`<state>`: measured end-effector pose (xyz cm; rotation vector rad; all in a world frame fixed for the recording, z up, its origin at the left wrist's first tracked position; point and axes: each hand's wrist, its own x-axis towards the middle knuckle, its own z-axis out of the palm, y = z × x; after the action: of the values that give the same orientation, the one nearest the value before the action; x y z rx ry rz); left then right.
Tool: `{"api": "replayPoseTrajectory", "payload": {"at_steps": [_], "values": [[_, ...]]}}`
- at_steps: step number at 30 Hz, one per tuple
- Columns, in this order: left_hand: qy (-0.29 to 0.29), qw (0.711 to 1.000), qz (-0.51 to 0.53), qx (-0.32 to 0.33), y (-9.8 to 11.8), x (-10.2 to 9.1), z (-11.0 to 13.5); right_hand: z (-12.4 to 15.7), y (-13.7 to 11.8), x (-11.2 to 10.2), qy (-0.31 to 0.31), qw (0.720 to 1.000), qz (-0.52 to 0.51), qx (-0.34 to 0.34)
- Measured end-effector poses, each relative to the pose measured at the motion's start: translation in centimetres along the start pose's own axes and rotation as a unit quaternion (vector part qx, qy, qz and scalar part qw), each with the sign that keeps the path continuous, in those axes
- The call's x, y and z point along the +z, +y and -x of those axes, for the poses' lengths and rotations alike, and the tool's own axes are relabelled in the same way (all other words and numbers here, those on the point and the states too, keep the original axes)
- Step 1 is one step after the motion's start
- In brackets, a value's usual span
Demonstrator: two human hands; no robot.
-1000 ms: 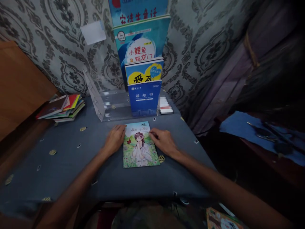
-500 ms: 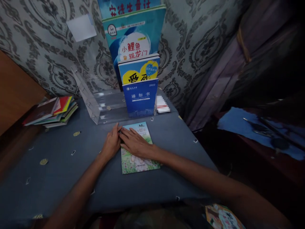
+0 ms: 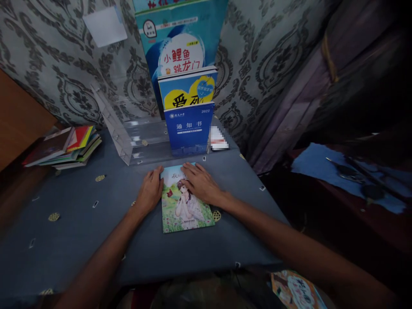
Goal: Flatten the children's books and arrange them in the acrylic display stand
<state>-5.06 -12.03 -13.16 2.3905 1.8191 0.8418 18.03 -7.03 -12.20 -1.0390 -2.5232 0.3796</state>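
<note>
A thin picture book (image 3: 189, 210) lies flat on the table, its cover showing a figure, a butterfly and green grass. My right hand (image 3: 201, 182) rests flat on the upper right of the cover with fingers stretched out, hiding part of the title. Along the book's upper left edge lies my left hand (image 3: 150, 189), on its side with the fingers pointing away from me and holding nothing.
Behind the book, a clear acrylic stand (image 3: 117, 128) holds several upright books, a blue one (image 3: 189, 133) in front. A pile of books (image 3: 67, 146) is at left. Blue cloth (image 3: 312, 167) lies at right. Another book (image 3: 294, 289) sits below the table's near edge.
My right hand has slid right across the cover, away from my left hand, uncovering the figure and butterfly. My left hand stays by the book's left edge. The view has shifted slightly.
</note>
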Motion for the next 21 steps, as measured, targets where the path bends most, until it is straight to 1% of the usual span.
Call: {"api": "replayPoseTrajectory", "payload": {"at_steps": [3,5,8,12,16,18,21], "values": [[-0.004,1.000,-0.018,0.002,0.0,0.0,0.0,0.4,1.6,-0.4,0.029,0.998,-0.038,0.033],[-0.009,0.999,-0.030,0.014,0.0,-0.1,0.0,0.4,2.7,-0.6,0.051,0.993,-0.091,0.051],[-0.028,0.997,-0.055,0.039,0.2,-0.3,-0.3,0.0,4.0,-0.9,0.083,0.976,-0.186,0.078],[-0.074,0.991,-0.089,0.070,1.2,-0.5,-1.4,-0.5,5.0,-0.9,0.111,0.948,-0.283,0.097],[-0.120,0.983,-0.086,0.109,2.6,0.3,-3.2,-0.6,5.2,-0.7,0.129,0.937,-0.313,0.088],[-0.127,0.982,-0.069,0.125,3.3,1.1,-4.1,-0.5,5.2,-0.6,0.128,0.936,-0.315,0.087],[-0.120,0.981,-0.044,0.143,4.1,2.0,-4.9,-0.5,5.2,-0.6,0.128,0.937,-0.315,0.083]]}}
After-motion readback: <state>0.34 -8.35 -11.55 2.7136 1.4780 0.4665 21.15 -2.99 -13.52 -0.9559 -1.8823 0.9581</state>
